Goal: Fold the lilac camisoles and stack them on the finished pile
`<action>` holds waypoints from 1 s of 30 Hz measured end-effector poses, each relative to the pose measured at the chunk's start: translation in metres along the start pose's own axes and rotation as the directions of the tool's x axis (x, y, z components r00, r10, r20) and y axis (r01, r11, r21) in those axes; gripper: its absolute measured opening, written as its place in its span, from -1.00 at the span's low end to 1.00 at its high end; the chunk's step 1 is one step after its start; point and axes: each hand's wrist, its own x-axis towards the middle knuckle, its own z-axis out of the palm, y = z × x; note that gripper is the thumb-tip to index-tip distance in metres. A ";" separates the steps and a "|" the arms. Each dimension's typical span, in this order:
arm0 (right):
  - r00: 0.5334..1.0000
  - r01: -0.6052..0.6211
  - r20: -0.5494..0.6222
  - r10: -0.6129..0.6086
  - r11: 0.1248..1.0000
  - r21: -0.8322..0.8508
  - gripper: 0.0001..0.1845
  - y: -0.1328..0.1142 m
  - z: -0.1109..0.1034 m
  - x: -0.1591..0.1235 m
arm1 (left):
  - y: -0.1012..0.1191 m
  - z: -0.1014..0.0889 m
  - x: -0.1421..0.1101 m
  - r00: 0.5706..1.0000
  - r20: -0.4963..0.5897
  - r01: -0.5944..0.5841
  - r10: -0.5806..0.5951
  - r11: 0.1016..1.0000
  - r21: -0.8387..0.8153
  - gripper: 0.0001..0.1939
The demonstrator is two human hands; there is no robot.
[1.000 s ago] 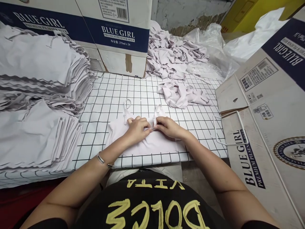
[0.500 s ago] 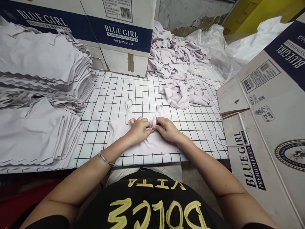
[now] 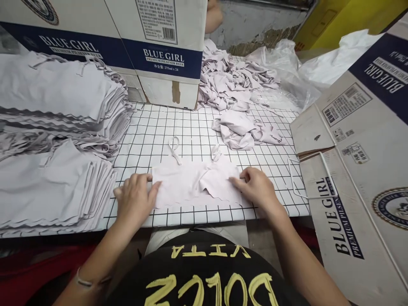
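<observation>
A pale lilac camisole (image 3: pixel 178 182) with thin straps lies spread on the grid-patterned cloth in front of me. Its straps point away from me, the left one curled in a loop. On its right half a layer of fabric is rumpled, with a corner turned over. My left hand (image 3: pixel 135 195) grips the left side edge, thumb on top of the fabric. At the opposite edge, my right hand (image 3: pixel 256 187) pinches the cloth between thumb and fingers. The fingertips under the fabric are partly hidden.
Tall stacks of matching camisoles (image 3: pixel 54 178) fill the left side. Behind stands a beer carton (image 3: pixel 172 89), with a loose pile of garments (image 3: pixel 229 80) beside it and a smaller heap (image 3: pixel 237 129) nearer. Another carton (image 3: pixel 347 161) flanks the right. Another person's arm (image 3: pixel 213 17) shows at the top.
My hands have left the camisole's middle near the right strap and moved apart to its two side edges. The camisole is spread flatter. Another person's arm has appeared behind the carton.
</observation>
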 end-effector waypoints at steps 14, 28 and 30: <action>0.983 -0.112 0.160 0.089 0.984 0.141 -0.70 0.017 -0.009 -0.051 | 0.011 0.008 -0.014 0.983 0.176 0.084 -0.052 0.980 -0.179 -0.75; 0.924 -0.270 0.335 -0.185 0.306 0.913 -0.94 -0.181 -0.045 0.084 | -0.130 -0.221 0.078 0.966 0.255 0.259 -0.049 0.283 -0.923 -0.81; 0.945 -0.026 0.123 -0.303 0.306 0.952 -0.93 -0.241 -0.046 0.091 | -0.166 -0.259 0.093 0.974 0.140 0.195 -0.180 0.342 -0.919 -0.83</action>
